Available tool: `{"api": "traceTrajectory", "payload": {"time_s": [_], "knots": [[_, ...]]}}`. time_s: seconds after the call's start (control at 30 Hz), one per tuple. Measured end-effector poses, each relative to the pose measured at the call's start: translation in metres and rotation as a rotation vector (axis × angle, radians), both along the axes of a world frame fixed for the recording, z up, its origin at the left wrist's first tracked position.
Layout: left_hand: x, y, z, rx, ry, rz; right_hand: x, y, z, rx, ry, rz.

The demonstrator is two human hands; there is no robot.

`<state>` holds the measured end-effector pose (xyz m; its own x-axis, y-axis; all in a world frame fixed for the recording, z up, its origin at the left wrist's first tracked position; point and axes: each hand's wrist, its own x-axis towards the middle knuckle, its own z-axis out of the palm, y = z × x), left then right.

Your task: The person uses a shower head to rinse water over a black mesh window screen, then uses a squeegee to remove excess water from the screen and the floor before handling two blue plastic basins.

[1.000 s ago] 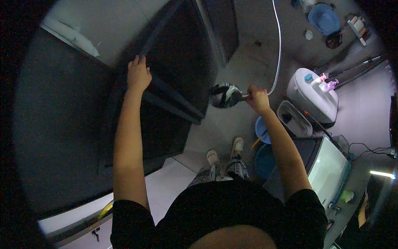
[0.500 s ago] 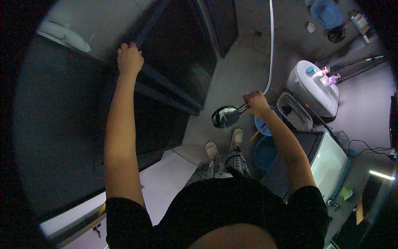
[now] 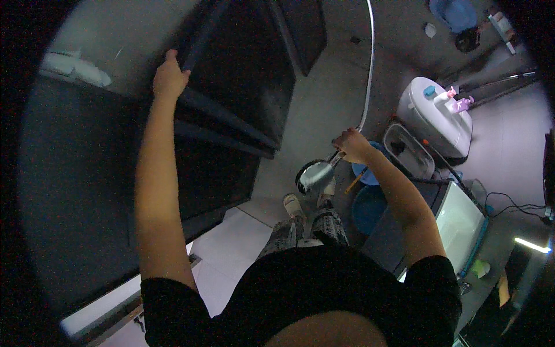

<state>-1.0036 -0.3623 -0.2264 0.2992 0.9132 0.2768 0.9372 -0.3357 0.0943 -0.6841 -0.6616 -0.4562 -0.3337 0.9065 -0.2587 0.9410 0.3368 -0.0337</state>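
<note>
My right hand [image 3: 354, 147] is closed around the handle of a round chrome shower head [image 3: 315, 176], which hangs above my feet. Pale streaks cross its disc; whether they are water or reflection I cannot tell. From that hand a silvery hose [image 3: 369, 69] runs up to the far edge of view. My left arm is stretched far forward. At its end, my left hand [image 3: 169, 80] is at the edge of a dark framed panel [image 3: 237, 63], thumb and one finger spread apart. The other fingers are hidden, so any contact with the panel is unclear.
To the right stand a white lidded bin [image 3: 442, 124] with pump bottles on top, a clear tub [image 3: 407, 151], blue basins [image 3: 370, 209] and a pale-topped unit [image 3: 461, 234]. A white bundle [image 3: 78, 68] lies at far left. My shoes [image 3: 293, 205] are below the shower head.
The shower head has tilted, and its disc looks paler. My left hand has shifted slightly left and away, with its thumb and finger now spread. The whole view has drifted a little.
</note>
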Motion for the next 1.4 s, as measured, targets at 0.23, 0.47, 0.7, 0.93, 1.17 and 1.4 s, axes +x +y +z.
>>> {"api": "traceTrajectory", "payload": {"time_s": [0.23, 0.47, 0.7, 0.93, 1.17, 1.4], "knots": [[0.005, 0.008, -0.001, -0.433, -0.181, 0.088, 0.015, -0.004, -0.003, -0.094, -0.067, -0.056], [-0.002, 0.005, -0.007, -0.541, -0.228, 0.083, 0.033, 0.005, -0.006, -0.069, -0.066, -0.099], [0.011, -0.049, -0.012, -0.552, -0.333, 0.11, 0.061, 0.009, -0.014, -0.129, -0.126, -0.137], [0.047, -0.07, 0.019, -0.704, -0.268, 0.062, 0.082, 0.017, -0.021, -0.099, 0.033, -0.017], [0.062, -0.048, -0.008, -0.527, -0.16, -0.158, 0.095, 0.031, 0.039, 0.034, 0.276, -0.179], [0.104, -0.074, 0.009, -0.472, -0.118, -0.235, 0.148, 0.043, 0.133, 0.059, 0.505, -0.37]]}}
